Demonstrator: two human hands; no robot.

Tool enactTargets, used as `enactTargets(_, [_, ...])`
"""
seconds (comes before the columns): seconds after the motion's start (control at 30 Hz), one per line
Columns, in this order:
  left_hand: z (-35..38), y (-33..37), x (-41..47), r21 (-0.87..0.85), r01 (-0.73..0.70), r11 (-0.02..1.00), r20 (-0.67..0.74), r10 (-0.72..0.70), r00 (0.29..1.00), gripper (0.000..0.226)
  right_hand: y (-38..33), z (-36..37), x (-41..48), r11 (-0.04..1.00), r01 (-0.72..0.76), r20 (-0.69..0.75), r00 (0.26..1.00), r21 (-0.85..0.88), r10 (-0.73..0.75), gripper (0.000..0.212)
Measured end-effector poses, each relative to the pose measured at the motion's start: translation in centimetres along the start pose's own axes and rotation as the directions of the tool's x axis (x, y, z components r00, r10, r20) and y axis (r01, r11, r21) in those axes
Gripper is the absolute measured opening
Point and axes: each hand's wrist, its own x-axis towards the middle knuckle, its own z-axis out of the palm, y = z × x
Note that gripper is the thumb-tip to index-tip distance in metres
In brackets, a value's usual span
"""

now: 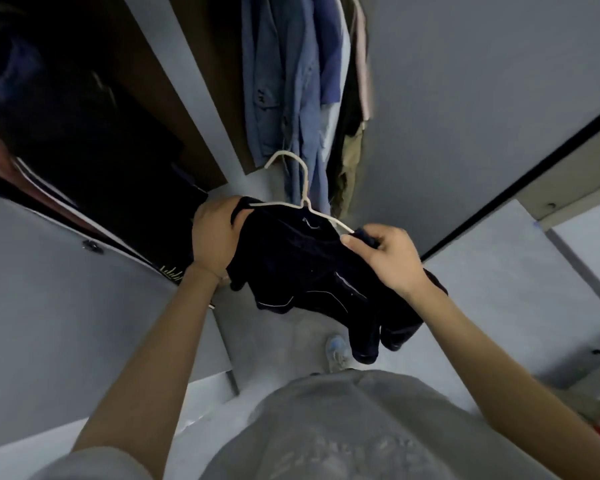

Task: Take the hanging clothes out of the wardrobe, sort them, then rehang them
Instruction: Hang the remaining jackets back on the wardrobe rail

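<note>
A dark navy garment (302,265) with thin white piping hangs on a white hanger (303,188) in front of the open wardrobe. My left hand (213,233) grips the garment's left shoulder at the hanger's end. My right hand (385,254) pinches the garment's right shoulder over the other hanger arm. The hanger's hook points up, free of any rail. Several blue, pale and khaki clothes (291,81) still hang inside the wardrobe behind it.
An open grey wardrobe door (66,306) stands at my left, with dark clothes (94,161) in the compartment above it. A grey panel (482,81) fills the right. One shoe (336,353) shows on the floor below.
</note>
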Motion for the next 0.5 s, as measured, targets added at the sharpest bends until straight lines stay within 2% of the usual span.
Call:
enactTargets(0.1, [-0.5, -1.3, 1.0, 0.077, 0.070, 0.995, -0.030, -0.067, 0.997, 0.031, -1.3, 0.2, 2.9, 0.999, 0.034, 0.015, 0.999, 0.011, -0.034, 0.043])
enactTargets(0.3, [-1.2, -3.5, 3.0, 0.209, 0.229, 0.951, -0.090, -0.215, 0.972, 0.050, -4.3, 2.6, 8.5, 0.996, 0.087, -0.005, 0.996, 0.037, -0.087, 0.056])
enactTargets(0.5, [-2.6, -5.2, 7.5, 0.250, 0.267, 0.931, -0.176, -0.228, 0.958, 0.059, -8.0, 4.9, 14.6, 0.986, 0.088, -0.080, 0.994, 0.139, -0.078, 0.058])
